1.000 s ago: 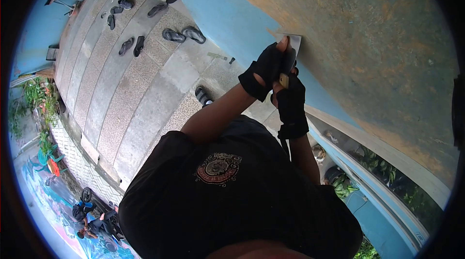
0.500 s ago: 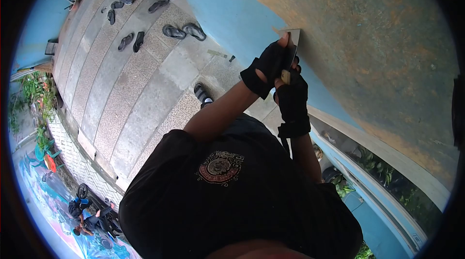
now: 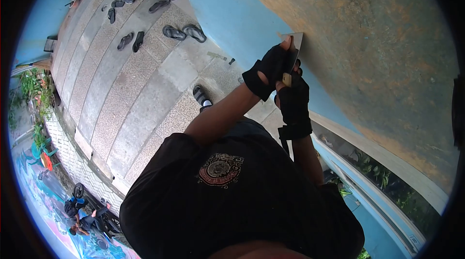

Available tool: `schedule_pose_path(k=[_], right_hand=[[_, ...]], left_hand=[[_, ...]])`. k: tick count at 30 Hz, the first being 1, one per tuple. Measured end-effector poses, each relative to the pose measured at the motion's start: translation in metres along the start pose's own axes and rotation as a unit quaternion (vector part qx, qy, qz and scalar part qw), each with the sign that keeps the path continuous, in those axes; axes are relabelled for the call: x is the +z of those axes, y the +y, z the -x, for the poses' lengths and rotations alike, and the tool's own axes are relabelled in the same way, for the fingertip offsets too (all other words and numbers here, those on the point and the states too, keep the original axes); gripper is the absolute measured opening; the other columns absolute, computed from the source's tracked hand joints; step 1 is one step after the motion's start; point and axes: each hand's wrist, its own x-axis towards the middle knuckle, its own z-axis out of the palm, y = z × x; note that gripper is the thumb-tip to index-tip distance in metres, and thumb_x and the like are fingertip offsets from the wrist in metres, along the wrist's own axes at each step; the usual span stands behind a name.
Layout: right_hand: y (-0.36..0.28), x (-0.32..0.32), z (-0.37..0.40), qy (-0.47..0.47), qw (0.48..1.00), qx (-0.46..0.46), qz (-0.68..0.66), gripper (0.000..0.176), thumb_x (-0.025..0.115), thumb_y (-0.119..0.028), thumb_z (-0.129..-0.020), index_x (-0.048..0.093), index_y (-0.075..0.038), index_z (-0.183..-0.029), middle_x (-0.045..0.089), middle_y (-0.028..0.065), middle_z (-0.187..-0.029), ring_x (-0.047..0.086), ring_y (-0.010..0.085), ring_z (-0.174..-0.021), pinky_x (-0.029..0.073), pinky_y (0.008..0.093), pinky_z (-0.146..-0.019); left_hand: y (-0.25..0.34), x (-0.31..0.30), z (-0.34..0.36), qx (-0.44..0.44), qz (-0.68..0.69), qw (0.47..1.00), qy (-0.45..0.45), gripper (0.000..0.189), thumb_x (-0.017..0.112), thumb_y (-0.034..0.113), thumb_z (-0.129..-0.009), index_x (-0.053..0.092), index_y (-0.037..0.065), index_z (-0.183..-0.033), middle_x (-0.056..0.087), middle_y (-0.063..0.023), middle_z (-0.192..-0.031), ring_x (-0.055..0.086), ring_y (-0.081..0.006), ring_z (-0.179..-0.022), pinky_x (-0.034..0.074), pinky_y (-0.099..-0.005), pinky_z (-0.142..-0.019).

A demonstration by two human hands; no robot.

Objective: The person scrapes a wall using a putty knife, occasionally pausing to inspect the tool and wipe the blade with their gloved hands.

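A putty knife (image 3: 296,48) has its broad metal blade against the wall, close to the border between blue paint (image 3: 242,21) and a bare brownish-grey patch (image 3: 368,41). My right hand (image 3: 294,100), in a black fingerless glove, is closed around its pale handle (image 3: 287,80). Higher up, my left hand (image 3: 272,66), gloved the same way, grips the blade, with a bare fingertip lying on the metal near its wide end. Part of the handle and the lower blade are hidden by the gloves.
Several sandals and shoes (image 3: 174,32) lie on the striped tile floor (image 3: 131,94) to the left. A ledge (image 3: 387,150) with plants beyond it runs below the wall at right. Lower left, a person is beside a motorbike (image 3: 94,218).
The view has shifted slightly. Both hands and the putty knife appear a little lower and further right in view, with the grip unchanged.
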Motion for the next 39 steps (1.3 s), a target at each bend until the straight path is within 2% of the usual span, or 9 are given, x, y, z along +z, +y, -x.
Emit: schedule_pose_path(k=[4,10,12,16,21,27,32,37,39], right_hand=[[-0.004,-0.014,0.007,-0.007,0.999,0.042,0.007,0.019,0.059,-0.003,-0.085,0.059,-0.003,-0.104,0.054,-0.0009,-0.069,0.050,0.0069,-0.053,0.040,0.0236,-0.048],[0.002,0.002,-0.006,0.016,0.995,-0.082,0.048,0.023,0.061,-0.004,-0.084,0.059,-0.003,-0.106,0.053,0.0000,-0.067,0.050,0.0064,-0.052,0.040,0.0243,-0.047],[0.009,0.000,-0.004,0.015,0.999,-0.040,-0.002,0.028,0.061,-0.005,-0.083,0.059,-0.002,-0.111,0.054,0.0004,-0.067,0.050,0.0065,-0.053,0.039,0.0239,-0.047],[0.004,-0.009,-0.001,-0.002,0.998,-0.018,-0.052,0.017,0.058,-0.004,-0.084,0.060,-0.004,-0.101,0.051,-0.0011,-0.064,0.047,0.0079,-0.048,0.037,0.0240,-0.043],[0.005,0.019,-0.035,-0.062,0.993,0.047,-0.086,0.008,0.060,-0.007,-0.082,0.059,-0.004,-0.089,0.055,0.0015,-0.063,0.052,0.0117,-0.047,0.039,0.0294,-0.042],[-0.007,0.024,0.002,-0.075,0.997,-0.004,-0.010,0.050,0.063,-0.007,-0.084,0.054,-0.005,-0.133,0.055,0.0007,-0.068,0.053,0.0111,-0.051,0.043,0.0282,-0.047],[-0.018,0.028,0.031,0.026,0.994,0.023,-0.104,0.067,0.062,-0.002,-0.084,0.041,-0.010,-0.148,0.051,-0.0014,-0.068,0.049,0.0082,-0.049,0.040,0.0266,-0.044],[-0.011,0.081,0.049,0.040,0.998,0.018,-0.051,0.068,0.066,-0.004,-0.084,0.042,-0.009,-0.147,0.053,-0.0001,-0.075,0.048,0.0081,-0.050,0.040,0.0265,-0.044],[0.007,0.105,0.049,0.044,0.998,-0.030,-0.031,0.068,0.066,-0.004,-0.084,0.041,-0.008,-0.147,0.054,-0.0003,-0.072,0.048,0.0073,-0.053,0.041,0.0254,-0.048]], left_hand=[[-0.015,-0.005,-0.007,-0.013,0.013,1.000,-0.009,0.044,0.054,0.058,-0.094,0.052,0.016,-0.080,0.047,-0.0013,-0.061,0.053,-0.0188,-0.064,0.048,-0.0375,-0.070],[-0.005,-0.013,-0.009,0.007,0.033,0.999,0.006,0.048,0.057,0.059,-0.091,0.056,0.012,-0.088,0.060,-0.0088,-0.066,0.062,-0.0242,-0.061,0.052,-0.0367,-0.057],[0.002,-0.003,-0.004,0.006,-0.041,0.999,0.035,0.043,0.053,0.059,-0.093,0.050,0.017,-0.084,0.051,-0.0005,-0.064,0.056,-0.0187,-0.066,0.051,-0.0363,-0.069],[-0.010,-0.013,-0.003,-0.019,-0.041,0.999,0.022,0.051,0.055,0.062,-0.091,0.055,0.012,-0.100,0.064,-0.0111,-0.083,0.065,-0.0243,-0.081,0.054,-0.0378,-0.067],[0.017,-0.041,-0.004,0.077,-0.049,0.995,0.050,0.051,0.052,0.053,-0.097,0.051,0.006,-0.116,0.065,-0.0138,-0.102,0.064,-0.0284,-0.099,0.056,-0.0409,-0.082],[0.037,-0.054,0.053,0.009,-0.107,0.993,-0.041,0.044,0.054,0.039,-0.098,0.048,0.003,-0.123,0.059,-0.0185,-0.125,0.061,-0.0290,-0.106,0.054,-0.0420,-0.089],[0.048,-0.048,0.106,0.004,-0.208,0.976,0.068,0.032,0.060,0.032,-0.097,0.056,0.006,-0.115,0.064,-0.0132,-0.117,0.063,-0.0232,-0.102,0.052,-0.0338,-0.082],[0.067,-0.044,0.145,0.036,-0.284,0.956,0.066,0.022,0.065,0.023,-0.094,0.054,0.008,-0.084,0.051,-0.0008,-0.069,0.055,-0.0137,-0.063,0.050,-0.0284,-0.065],[0.076,-0.046,0.159,0.039,-0.340,0.937,0.061,0.022,0.065,0.022,-0.094,0.052,0.008,-0.083,0.051,-0.0004,-0.069,0.055,-0.0128,-0.063,0.050,-0.0279,-0.064]])
